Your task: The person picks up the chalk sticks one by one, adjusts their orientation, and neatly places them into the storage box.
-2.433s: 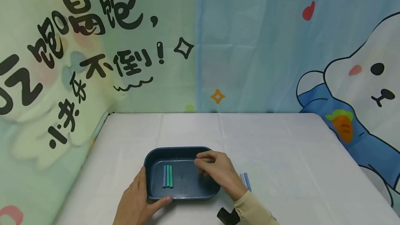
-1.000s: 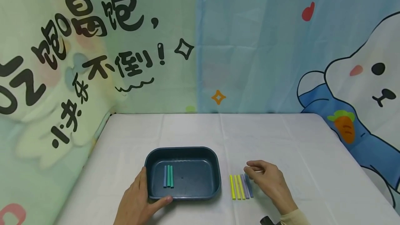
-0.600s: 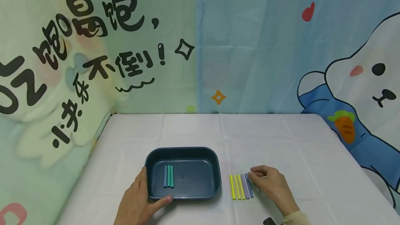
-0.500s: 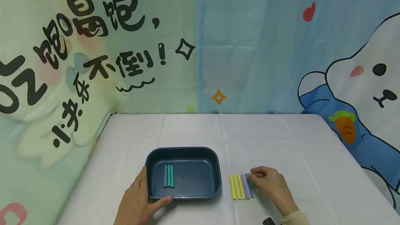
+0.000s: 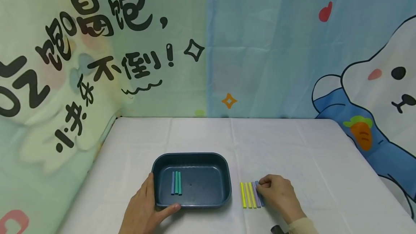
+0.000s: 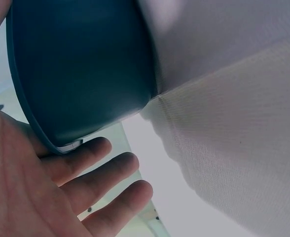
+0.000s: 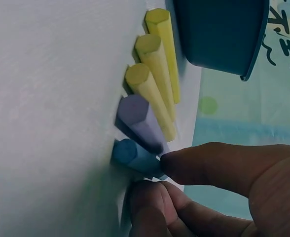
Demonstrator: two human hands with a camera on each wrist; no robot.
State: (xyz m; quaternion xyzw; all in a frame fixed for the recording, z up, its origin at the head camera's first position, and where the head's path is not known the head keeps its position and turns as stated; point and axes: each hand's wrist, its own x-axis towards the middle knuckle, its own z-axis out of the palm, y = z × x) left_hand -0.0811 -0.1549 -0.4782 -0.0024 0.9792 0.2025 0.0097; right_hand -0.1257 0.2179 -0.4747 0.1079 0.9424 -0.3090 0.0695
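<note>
A dark blue tray stands on the table with one blue and two green chalk sticks side by side in it. My left hand rests against the tray's left side, thumb along its front rim; in the left wrist view its other fingers are extended beside the tray wall. Right of the tray lies a row of three yellow chalk sticks, a purple one and a blue one. My right hand pinches the blue stick at its far end between thumb and fingers.
White cloth covers the table. A printed curtain hangs behind and along the left. A dark object shows at my right wrist.
My right hand has gone from above the tray to the chalk row at its right, and its thumb and fingers have closed on the blue stick. The left hand stays by the tray.
</note>
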